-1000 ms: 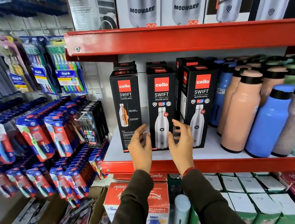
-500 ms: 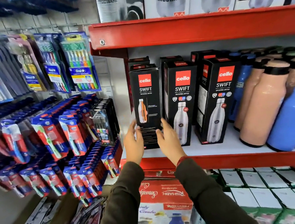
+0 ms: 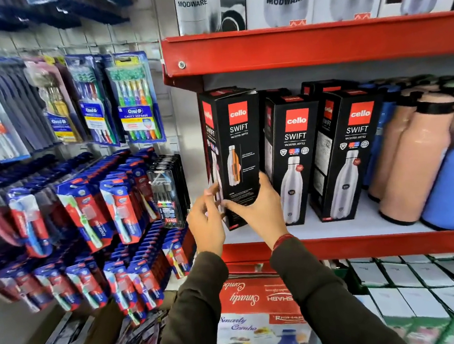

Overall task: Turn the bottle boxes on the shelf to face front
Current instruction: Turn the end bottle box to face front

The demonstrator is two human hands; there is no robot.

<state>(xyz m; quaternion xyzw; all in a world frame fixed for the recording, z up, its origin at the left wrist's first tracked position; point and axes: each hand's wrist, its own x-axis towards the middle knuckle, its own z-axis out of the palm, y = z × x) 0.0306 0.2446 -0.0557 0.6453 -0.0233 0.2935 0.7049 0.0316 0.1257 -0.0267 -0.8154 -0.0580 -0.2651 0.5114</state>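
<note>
Standing tilted on the red shelf (image 3: 336, 247), the leftmost Cello box (image 3: 235, 154) is being clasped at its base by the right hand (image 3: 259, 210), while the left hand (image 3: 206, 225), at its 9 o'clock, is being held loosely spread.

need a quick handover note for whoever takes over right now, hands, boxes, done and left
Right hand: gripping the left box low on its front and right side.
Left hand: open, fingers at that box's lower left edge.
Left box: on the shelf, twisted and tilted, showing the side panel with the orange bottle cutaway.
Done: middle box and right box show the front panel with the white bottle.
Left: turn the left box to match and set it in line.
</note>
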